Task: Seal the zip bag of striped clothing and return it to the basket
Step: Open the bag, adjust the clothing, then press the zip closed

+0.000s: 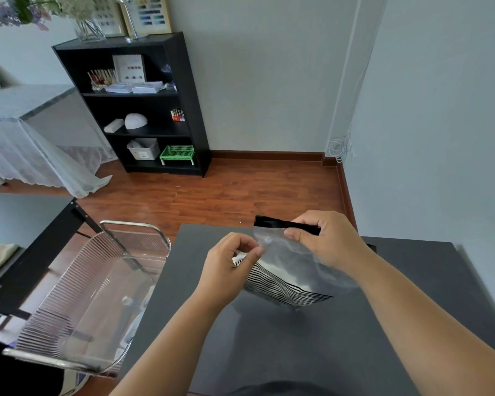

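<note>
A clear zip bag with a black zip strip along its top holds black-and-white striped clothing. The bag is held up, tilted, just above the dark table. My right hand pinches the black zip strip near its right end. My left hand pinches the bag's left edge below the strip. A clear ribbed plastic basket with a metal rim stands to the left of the table, lower down.
A black bookshelf with small items stands against the far wall. A cloth-covered table is at the left. Wooden floor lies between. A grey wall runs close along the table's right side.
</note>
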